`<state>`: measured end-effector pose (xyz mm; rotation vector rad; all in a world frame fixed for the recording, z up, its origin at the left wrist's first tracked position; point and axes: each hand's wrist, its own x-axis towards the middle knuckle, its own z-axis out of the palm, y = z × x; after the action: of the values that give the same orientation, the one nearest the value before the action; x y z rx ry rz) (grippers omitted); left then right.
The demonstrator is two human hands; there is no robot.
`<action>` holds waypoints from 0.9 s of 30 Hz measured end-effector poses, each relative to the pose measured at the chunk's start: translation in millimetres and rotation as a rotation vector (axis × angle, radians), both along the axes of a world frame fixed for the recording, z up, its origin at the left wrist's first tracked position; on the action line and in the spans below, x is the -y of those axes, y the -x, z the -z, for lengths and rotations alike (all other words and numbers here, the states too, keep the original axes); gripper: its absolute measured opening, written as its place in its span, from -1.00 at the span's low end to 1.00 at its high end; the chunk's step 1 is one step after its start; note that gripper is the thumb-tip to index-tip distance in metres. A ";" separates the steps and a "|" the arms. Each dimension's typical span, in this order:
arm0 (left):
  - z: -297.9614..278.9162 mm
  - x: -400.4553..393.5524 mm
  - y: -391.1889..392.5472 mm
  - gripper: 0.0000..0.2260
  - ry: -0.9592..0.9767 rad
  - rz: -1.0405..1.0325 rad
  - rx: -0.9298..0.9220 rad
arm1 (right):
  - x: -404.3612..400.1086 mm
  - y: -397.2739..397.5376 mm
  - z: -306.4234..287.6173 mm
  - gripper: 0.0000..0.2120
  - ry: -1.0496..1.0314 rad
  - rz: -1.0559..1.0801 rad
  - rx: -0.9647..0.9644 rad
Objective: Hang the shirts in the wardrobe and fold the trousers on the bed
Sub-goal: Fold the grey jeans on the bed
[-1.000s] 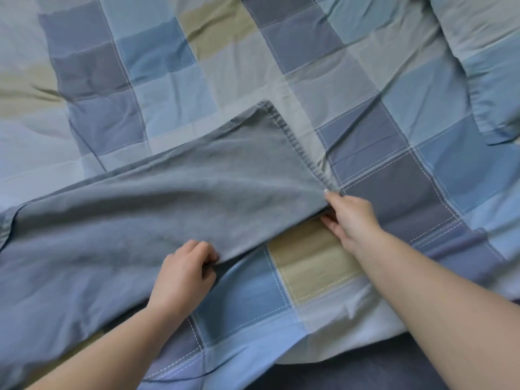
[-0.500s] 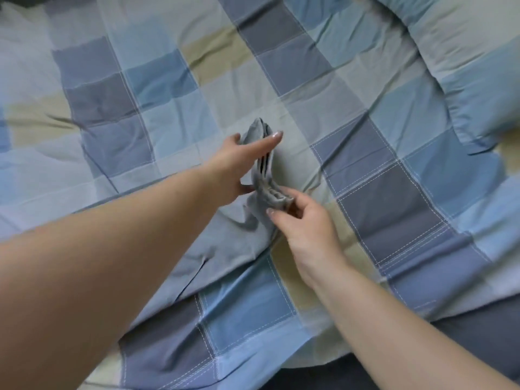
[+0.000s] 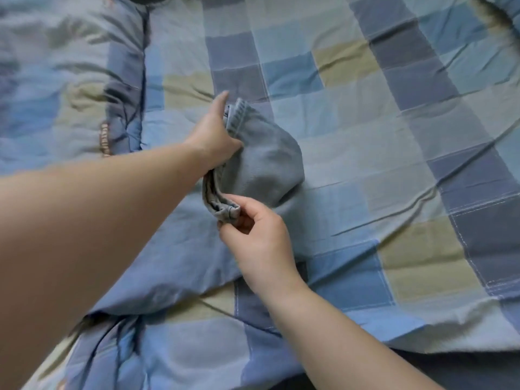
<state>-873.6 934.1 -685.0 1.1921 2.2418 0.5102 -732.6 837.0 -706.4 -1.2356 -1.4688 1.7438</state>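
Note:
Grey-blue trousers (image 3: 264,161) lie across the checked bed cover (image 3: 365,114), with the leg ends lifted and bunched in the middle of the view. My left hand (image 3: 213,133) reaches over from the left and grips the far part of the hem, fingers pointing away. My right hand (image 3: 253,232) pinches the near corner of the hem between thumb and fingers. The rest of the trouser fabric (image 3: 180,257) runs down to the lower left under my left forearm, partly hidden.
A puffy quilt (image 3: 70,88) in the same blue and beige checks is heaped at the upper left. The bed's near edge (image 3: 422,353) runs along the bottom right, with dark floor below. A pillow corner (image 3: 503,12) shows at the top right.
My left hand left the trousers' near edge and reached across to the hem. Both hands then lifted the leg ends and carried them to the left, bunching the cloth; the view shifted left.

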 end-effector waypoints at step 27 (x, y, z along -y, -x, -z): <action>-22.8 396.4 430.4 -0.59 0.036 -0.383 0.103 | 321.9 382.8 -11.4 -0.65 -0.301 -0.541 0.081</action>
<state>-1304.0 537.7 -662.2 0.6992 2.3852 0.6572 -1115.4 515.1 -695.0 -0.8050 -2.1699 1.7103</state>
